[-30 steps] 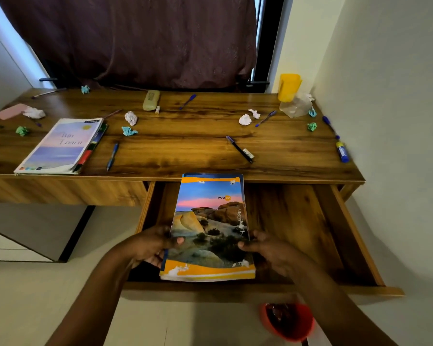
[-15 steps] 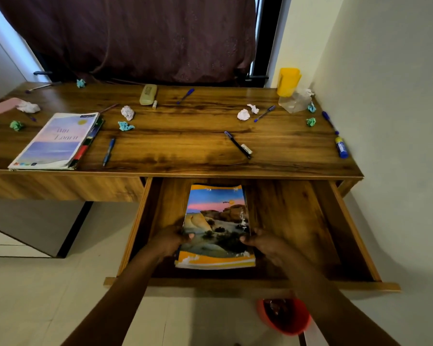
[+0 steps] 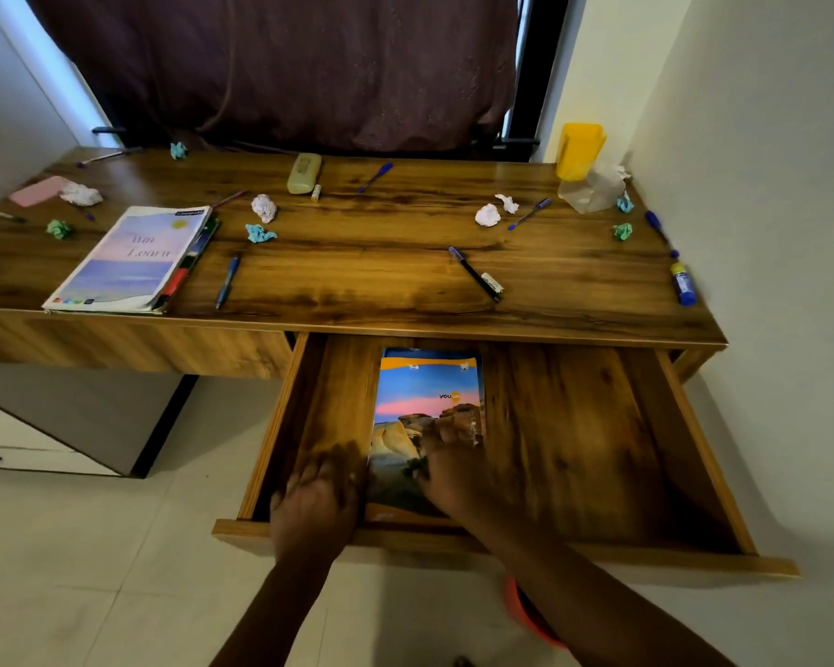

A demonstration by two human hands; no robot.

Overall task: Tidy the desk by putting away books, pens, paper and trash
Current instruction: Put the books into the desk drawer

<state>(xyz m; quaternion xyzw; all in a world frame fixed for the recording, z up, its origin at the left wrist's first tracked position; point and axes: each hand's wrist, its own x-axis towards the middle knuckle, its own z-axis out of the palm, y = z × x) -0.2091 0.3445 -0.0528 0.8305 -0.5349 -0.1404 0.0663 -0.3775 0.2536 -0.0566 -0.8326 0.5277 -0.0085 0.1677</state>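
Note:
A book with a desert-landscape cover lies flat in the open drawer under the desk top. My right hand rests on the cover's lower part, fingers spread, blurred by motion. Off the book, at the drawer's front left, is my left hand, also blurred, fingers apart and holding nothing. On the desk lie a purple book over other books, a blue pen, a black pen and several crumpled paper balls, such as a white one and a teal one.
A yellow cup and a clear bag stand at the desk's back right by the wall. A glue stick lies near the right edge, a beige case at the back middle. A red bin sits on the floor beneath my right arm.
The landscape book went down from above the drawer onto the drawer floor. My left hand has let go and slid left; my right hand now lies on top of the cover.

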